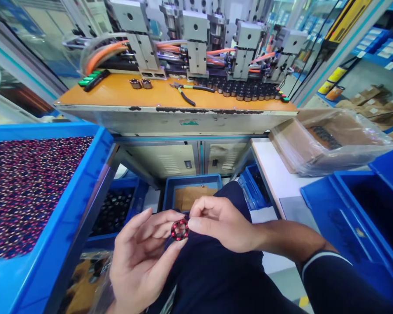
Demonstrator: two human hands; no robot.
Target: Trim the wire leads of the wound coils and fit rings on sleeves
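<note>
Head view: left hand (144, 253) is holding a ring (174, 230), fingers clamped on it, before the bench (111, 93).
Right hand (224, 224) is touching the ring; whether clamped, I cannot tell. Pliers (201, 88) and dark parts (247, 91) are lying on the bench, a tub (68, 196) standing left of it, a box (298, 152) right.

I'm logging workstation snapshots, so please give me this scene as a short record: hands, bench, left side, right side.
Left hand: fingers holding a small red-and-dark ring
Right hand: thumb at the ring's right edge; grip unclear
Bench: pliers between two small parts and a larger cluster
Left side: blue tray of many small reddish parts
Right side: plastic-lined cardboard box
</note>
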